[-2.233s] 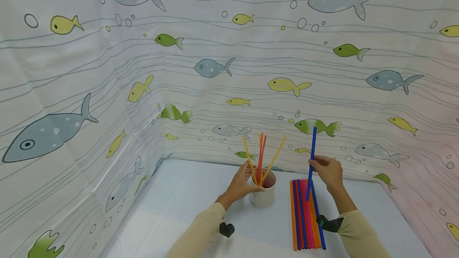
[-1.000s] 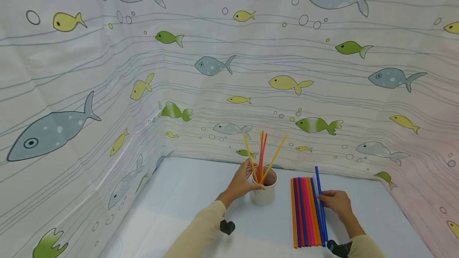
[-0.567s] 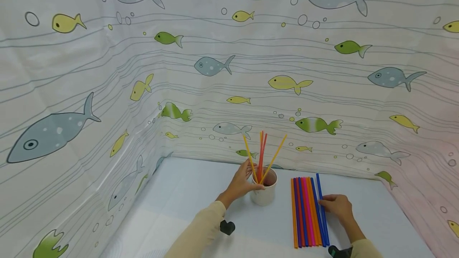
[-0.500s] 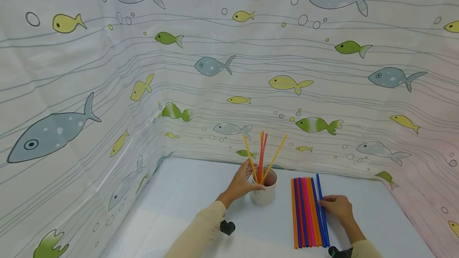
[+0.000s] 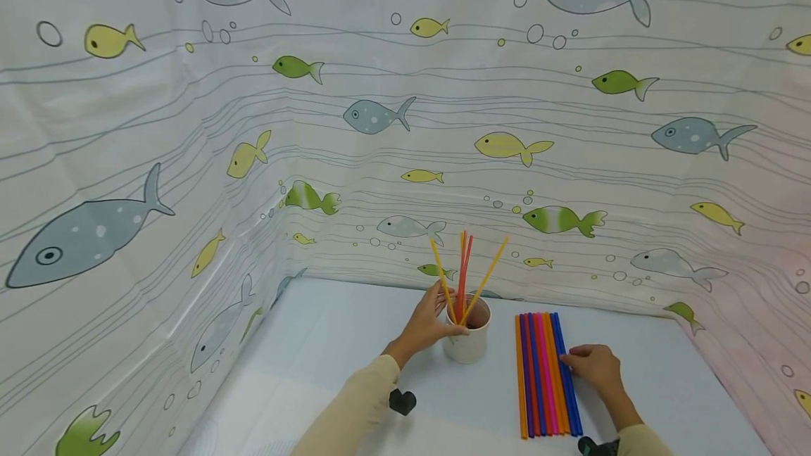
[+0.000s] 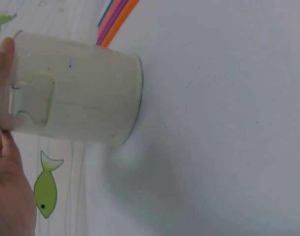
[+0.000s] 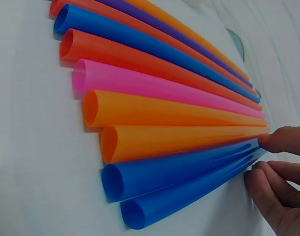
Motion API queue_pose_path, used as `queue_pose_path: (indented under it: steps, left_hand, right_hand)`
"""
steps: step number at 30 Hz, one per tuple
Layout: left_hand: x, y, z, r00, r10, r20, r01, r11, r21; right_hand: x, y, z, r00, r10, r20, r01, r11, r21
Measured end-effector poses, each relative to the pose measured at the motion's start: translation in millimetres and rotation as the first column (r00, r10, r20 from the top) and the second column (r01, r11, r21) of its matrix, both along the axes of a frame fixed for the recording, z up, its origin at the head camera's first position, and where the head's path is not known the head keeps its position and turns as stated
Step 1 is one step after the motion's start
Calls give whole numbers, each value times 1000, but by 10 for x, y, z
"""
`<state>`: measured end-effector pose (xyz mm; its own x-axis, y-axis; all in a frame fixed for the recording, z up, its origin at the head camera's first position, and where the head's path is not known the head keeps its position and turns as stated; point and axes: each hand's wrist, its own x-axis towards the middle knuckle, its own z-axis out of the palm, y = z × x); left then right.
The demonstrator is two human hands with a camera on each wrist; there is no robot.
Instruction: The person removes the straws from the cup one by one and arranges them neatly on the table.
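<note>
Your right hand (image 5: 594, 366) lies on the table (image 5: 342, 350) with fingers loosely extended, its fingertips (image 7: 280, 140) touching the outermost blue straw (image 5: 568, 382) and gripping nothing; the row of straws (image 5: 543, 375) runs just to its left. Your left hand (image 5: 426, 324) is curled around the white cup (image 5: 467, 347), from which several straws (image 5: 465, 274) stand up, tilted.
</note>
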<state>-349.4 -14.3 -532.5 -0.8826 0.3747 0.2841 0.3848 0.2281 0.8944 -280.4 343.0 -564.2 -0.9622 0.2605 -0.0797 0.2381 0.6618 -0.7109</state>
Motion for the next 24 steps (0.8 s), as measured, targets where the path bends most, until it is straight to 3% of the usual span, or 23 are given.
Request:
queue_pose_path:
  steps: [5,13,18,24]
  left_hand:
    - [-5,20,6,1000,0,-7,0,1000,-12]
    - [-18,23,2,1000,-3,1,3,1000,-20]
    - [-12,3,5,1000,4,-9,-4,1000,-26]
    - [12,-6,-15,1000,1,-5,-1,1000,-10]
  right_hand:
    - [0,-9,23,1000,-1,-23,1,1000,20]
    - [-50,-228,107,969,61,-238,-41,995,85]
    - [-193,-466,158,947,209,-244,-211,977,17]
    - [-354,-888,277,885,406,-228,-441,888,-132]
